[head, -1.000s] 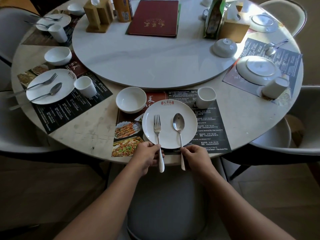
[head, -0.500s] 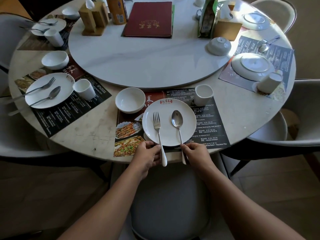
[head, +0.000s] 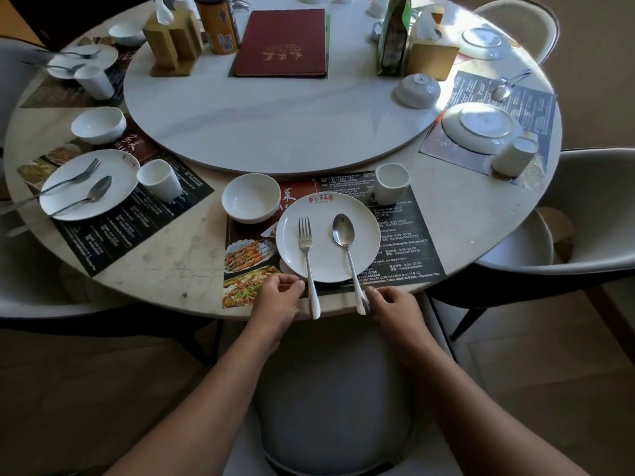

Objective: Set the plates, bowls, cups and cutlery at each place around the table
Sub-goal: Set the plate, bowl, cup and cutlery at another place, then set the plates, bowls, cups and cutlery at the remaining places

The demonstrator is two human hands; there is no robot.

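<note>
Nearest: chair [head: 330,407], seat tucked under the table [head: 178,259] edge, between my forearms.

Left hand [head: 280,298]: at the table edge, fingers loosely curled, tips just beside the fork [head: 305,240] handle. I cannot tell whether they touch it.

Right hand [head: 393,305]: at the table edge, thumb and forefinger narrow, pinching the end of the spoon [head: 343,231] handle.

Fork and spoon: side by side on the plate [head: 326,262], fork left, spoon right, heads toward the table centre. Both handles run over the near rim and out past the table edge.

Plate: upright on a dark placemat [head: 409,242], red logo at its far rim.

Bowl [head: 251,199]: upright, just beyond the plate to the left, on the same placemat.

Cup [head: 391,183]: upright, beyond the plate to the right, on the placemat's far edge.

Left place: second plate [head: 118,171] carries its own fork and spoon.

Right place: third plate [head: 481,128] lies face down.

Farther: turntable [head: 275,132] at the table centre, with a red menu [head: 281,42] flat on its far side.
</note>
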